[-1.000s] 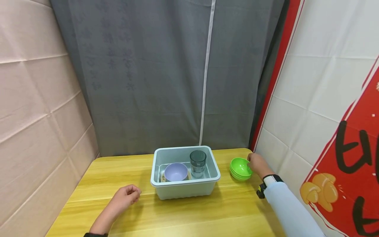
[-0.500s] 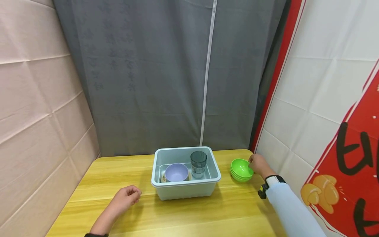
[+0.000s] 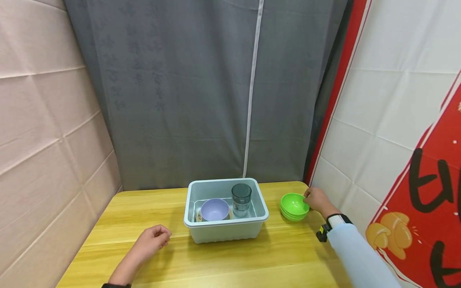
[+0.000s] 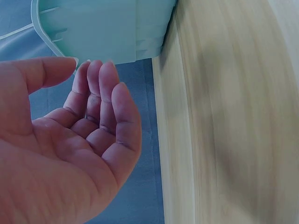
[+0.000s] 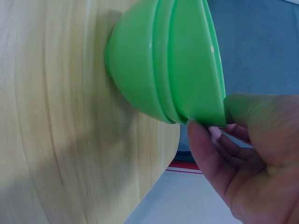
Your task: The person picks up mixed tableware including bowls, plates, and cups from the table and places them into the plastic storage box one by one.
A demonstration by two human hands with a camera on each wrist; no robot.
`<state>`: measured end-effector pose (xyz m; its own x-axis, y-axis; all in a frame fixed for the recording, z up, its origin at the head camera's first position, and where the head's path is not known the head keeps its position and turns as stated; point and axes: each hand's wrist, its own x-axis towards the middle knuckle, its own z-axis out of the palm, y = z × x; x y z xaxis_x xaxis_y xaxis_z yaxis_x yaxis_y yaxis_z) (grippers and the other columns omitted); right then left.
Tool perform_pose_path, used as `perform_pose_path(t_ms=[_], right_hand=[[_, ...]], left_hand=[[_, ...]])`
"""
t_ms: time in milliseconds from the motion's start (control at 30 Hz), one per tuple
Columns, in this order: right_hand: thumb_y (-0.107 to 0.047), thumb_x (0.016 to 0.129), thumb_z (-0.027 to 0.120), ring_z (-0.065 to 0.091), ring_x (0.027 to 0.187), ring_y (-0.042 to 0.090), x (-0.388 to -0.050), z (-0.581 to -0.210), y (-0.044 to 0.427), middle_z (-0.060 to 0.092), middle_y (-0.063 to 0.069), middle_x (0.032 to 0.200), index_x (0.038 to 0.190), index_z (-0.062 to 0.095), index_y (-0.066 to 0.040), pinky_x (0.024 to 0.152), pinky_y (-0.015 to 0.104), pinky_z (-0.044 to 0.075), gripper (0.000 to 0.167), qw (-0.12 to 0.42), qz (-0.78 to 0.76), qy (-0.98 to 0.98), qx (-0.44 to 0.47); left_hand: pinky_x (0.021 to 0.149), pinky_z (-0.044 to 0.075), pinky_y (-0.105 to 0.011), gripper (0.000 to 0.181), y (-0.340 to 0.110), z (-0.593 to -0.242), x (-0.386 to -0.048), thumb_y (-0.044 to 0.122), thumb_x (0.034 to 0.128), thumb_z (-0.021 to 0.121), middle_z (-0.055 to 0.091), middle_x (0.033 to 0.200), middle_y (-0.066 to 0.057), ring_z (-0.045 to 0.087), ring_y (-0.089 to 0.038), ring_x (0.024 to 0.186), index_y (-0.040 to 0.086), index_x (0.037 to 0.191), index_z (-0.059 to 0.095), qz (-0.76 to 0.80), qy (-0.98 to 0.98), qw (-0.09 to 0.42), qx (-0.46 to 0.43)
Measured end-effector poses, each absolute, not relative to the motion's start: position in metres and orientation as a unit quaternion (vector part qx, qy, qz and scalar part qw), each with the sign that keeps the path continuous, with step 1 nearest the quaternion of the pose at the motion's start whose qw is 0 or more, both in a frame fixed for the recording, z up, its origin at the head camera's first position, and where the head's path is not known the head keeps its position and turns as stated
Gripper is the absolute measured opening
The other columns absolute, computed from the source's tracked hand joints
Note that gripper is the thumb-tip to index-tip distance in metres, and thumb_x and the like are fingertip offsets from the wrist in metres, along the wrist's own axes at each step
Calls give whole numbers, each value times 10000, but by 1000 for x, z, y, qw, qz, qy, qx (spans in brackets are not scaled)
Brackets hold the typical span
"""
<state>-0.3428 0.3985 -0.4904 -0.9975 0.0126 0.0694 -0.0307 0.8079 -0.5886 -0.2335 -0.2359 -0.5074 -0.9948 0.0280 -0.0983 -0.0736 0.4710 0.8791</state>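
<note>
A stack of green bowls (image 3: 294, 205) stands on the table at the right. My right hand (image 3: 318, 201) pinches the rim of the top bowl between thumb and fingers; the right wrist view shows the hand (image 5: 257, 154) at the edge of the green bowls (image 5: 163, 60). My left hand (image 3: 153, 240) hangs over the table left of the bin with loosely bent fingers and holds nothing, as the left wrist view also shows of this hand (image 4: 84, 135).
A pale blue bin (image 3: 227, 232) stands mid-table, holding a purple bowl (image 3: 214, 209) and a dark clear glass (image 3: 241, 196). A grey curtain (image 3: 187, 100) hangs behind the wooden table (image 3: 216, 264); light cloth walls flank both sides.
My right hand has shifted slightly to the right along with the top bowl's rim. The left hand and the bin stay nearly as they were.
</note>
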Motion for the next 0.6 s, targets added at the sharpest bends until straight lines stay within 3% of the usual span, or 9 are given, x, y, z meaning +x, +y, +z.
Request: perform_pose_path(t_ms=[300, 600], right_hand=[[-40, 1054, 645, 731, 736, 275, -328, -477, 395, 700, 220, 975, 1129, 677, 163, 673, 413, 667, 219, 19, 405, -914, -30], [-70, 1062, 576, 739, 707, 221, -312, -459, 389, 680, 227, 1016, 1174, 633, 171, 671, 383, 670, 272, 2, 473, -880, -50]], left_hand=[[803, 601, -442, 161, -239, -508, -236, 110, 1119, 614, 694, 975, -121, 679, -260, 902, 16, 1038, 716, 516, 855, 50, -23], [804, 598, -428, 188, -246, -498, -239, 117, 1129, 570, 688, 987, -108, 673, -265, 922, 10, 1064, 710, 515, 855, 54, -19]])
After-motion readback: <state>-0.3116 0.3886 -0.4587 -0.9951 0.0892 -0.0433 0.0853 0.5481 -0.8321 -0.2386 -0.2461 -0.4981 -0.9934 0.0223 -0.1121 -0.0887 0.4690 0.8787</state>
